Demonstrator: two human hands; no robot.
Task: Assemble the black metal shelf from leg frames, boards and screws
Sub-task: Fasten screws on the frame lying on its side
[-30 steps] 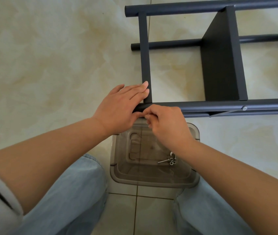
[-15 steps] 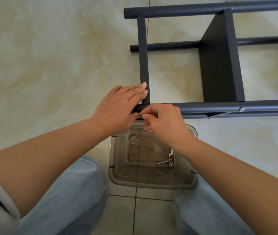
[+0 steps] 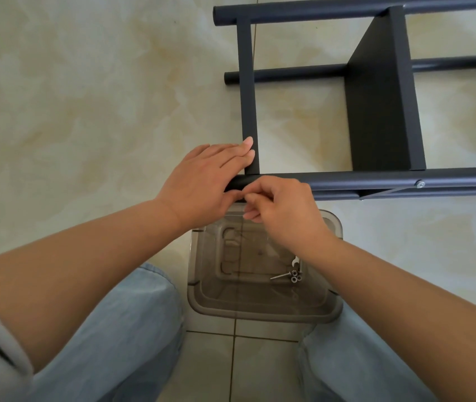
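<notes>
The black metal shelf lies on its side on the tiled floor. Its near leg tube [image 3: 376,181] runs left to right, with a silver screw [image 3: 420,184] in it. A crossbar [image 3: 247,91] and one upright board [image 3: 379,111] join it to the far leg tube [image 3: 332,8]. My left hand [image 3: 205,181] holds the near tube's left end, with straight fingers lying along the crossbar and the thumb under the tube. My right hand [image 3: 280,210] pinches something small against that tube end. My fingers hide it.
A clear brownish plastic box [image 3: 202,306] stands between my knees, right below the tube end. A few loose screws [image 3: 292,277] lie in it. A second lower tube [image 3: 289,75] lies on the floor beyond. Bare tiles stretch out to the left.
Both hands stay at the tube end. The fingertips of my right hand have shifted slightly there. The shelf has not moved.
</notes>
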